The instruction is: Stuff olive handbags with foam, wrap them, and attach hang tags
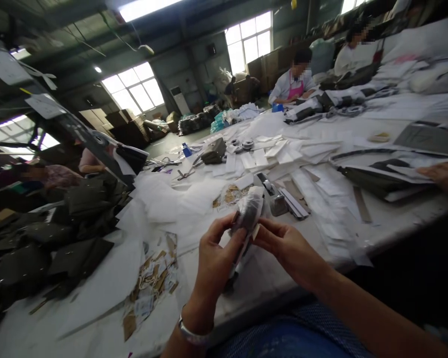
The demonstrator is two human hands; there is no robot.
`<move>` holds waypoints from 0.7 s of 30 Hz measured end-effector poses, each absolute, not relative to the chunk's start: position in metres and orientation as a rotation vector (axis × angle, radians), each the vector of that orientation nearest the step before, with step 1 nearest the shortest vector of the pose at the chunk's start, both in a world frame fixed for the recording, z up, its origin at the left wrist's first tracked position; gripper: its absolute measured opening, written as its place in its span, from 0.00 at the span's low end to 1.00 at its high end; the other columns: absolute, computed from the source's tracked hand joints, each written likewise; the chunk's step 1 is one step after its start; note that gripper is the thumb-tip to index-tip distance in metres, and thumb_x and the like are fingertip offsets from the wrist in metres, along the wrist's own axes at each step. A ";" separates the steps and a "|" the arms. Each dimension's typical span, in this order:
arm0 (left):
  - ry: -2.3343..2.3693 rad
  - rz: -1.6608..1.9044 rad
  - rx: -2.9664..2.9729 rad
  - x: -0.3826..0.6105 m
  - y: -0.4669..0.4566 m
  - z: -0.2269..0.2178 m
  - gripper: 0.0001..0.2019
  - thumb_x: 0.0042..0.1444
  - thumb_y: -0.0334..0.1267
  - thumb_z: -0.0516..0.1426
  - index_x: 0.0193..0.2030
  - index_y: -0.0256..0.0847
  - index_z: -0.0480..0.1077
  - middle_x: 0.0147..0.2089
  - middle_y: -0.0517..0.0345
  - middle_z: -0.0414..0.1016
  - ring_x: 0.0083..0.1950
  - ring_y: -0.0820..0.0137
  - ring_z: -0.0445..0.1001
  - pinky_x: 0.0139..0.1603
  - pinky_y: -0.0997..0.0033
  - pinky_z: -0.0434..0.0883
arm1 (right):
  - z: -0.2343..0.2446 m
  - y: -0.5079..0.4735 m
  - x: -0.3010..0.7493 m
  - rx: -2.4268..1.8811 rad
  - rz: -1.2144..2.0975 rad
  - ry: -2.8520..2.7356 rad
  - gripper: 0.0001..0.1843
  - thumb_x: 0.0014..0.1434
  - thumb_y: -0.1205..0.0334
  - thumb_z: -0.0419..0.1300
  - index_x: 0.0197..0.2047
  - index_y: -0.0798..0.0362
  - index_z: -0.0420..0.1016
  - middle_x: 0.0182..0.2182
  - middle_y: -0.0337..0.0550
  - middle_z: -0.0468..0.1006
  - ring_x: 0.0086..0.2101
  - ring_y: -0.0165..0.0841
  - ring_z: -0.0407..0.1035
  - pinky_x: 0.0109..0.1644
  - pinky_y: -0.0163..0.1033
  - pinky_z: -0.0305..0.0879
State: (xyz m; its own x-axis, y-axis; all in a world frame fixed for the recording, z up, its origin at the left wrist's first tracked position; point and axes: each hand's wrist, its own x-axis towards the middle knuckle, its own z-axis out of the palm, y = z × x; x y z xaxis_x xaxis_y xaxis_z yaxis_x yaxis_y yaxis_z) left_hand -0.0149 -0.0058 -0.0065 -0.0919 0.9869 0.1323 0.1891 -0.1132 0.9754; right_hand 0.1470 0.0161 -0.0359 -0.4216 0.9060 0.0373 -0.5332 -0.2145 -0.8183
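Note:
Close in front of me, both hands meet on a dark strap-like piece (251,209) partly wrapped in a translucent white sheet. My left hand (218,248) is closed around its lower left side, with the thumb pressed on the front. From the right, my right hand (289,246) pinches the edge of the wrapping, where a small pale flap shows. The lower end of the piece hangs dark and blurred below my fingers. Just beyond it on the table stands a tape dispenser (278,203), beside a bundle of thin white strips (293,203).
Brown tags with white cords (155,278) lie at left front. Dark olive bags (78,258) are heaped at the left. White foam sheets (179,196) and strips (321,214) cover much of the table. A co-worker's hand (446,176) touches an olive bag (384,179) at the right.

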 end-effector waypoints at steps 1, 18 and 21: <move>1.367 1.286 1.411 -0.014 -0.006 -0.006 0.19 0.56 0.46 0.64 0.53 0.44 0.74 0.51 0.52 0.79 0.54 0.58 0.75 0.56 0.62 0.71 | -0.036 0.015 0.144 -0.588 1.772 -0.978 0.21 0.58 0.51 0.68 0.53 0.48 0.80 0.47 0.46 0.81 0.48 0.39 0.74 0.57 0.45 0.67; 1.518 1.223 1.999 -0.011 -0.003 0.020 0.04 0.61 0.39 0.58 0.38 0.45 0.73 0.40 0.61 0.76 0.44 0.68 0.74 0.48 0.70 0.68 | -0.037 0.014 0.120 -0.891 1.374 -1.022 0.21 0.60 0.43 0.63 0.33 0.55 0.73 0.27 0.36 0.71 0.28 0.28 0.63 0.32 0.33 0.62; 1.559 1.200 2.017 -0.014 -0.003 0.020 0.06 0.61 0.44 0.58 0.37 0.47 0.75 0.39 0.60 0.78 0.43 0.67 0.76 0.46 0.70 0.70 | -0.040 0.009 0.114 -0.864 1.370 -1.022 0.21 0.61 0.43 0.62 0.35 0.54 0.73 0.29 0.39 0.73 0.28 0.29 0.64 0.32 0.34 0.63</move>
State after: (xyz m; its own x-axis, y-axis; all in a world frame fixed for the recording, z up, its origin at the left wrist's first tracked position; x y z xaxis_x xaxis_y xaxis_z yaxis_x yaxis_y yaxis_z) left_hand -0.0143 -0.0028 0.0196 0.0504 0.9074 0.4172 0.6357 -0.3514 0.6874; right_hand 0.1139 0.0092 -0.0402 -0.0652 0.9954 0.0708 -0.3517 0.0435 -0.9351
